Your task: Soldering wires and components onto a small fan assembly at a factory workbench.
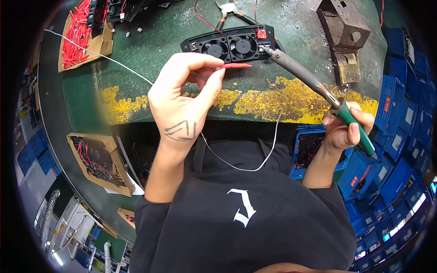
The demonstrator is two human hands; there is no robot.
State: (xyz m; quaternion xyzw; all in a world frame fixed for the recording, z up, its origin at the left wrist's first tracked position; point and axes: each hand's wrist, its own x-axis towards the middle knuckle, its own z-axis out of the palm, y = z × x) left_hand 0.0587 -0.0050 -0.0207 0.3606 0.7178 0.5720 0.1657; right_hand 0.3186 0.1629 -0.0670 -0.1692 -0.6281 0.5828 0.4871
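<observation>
My left hand [182, 91] pinches a short red wire [237, 65] between thumb and forefinger, its free end pointing right. In front of it lies a black housing with two small fans [242, 47]. A red connector [261, 34] sits on the housing's right part. My right hand [340, 136] grips the green handle of a soldering iron [300, 72], which slants up to the left. The iron's tip is at the terminals on the right end of the housing. A thin pale wire [246, 169] loops from beside my left hand across my lap to the bench edge.
Pliers [226, 10] lie behind the housing. A rusty metal stand [344, 25] with a yellowish sponge [348, 68] is at the right. A cardboard box of red pieces [77, 34] stands far left; another carton [98, 159] holds dark wires. Blue crates [393, 136] are stacked at the right.
</observation>
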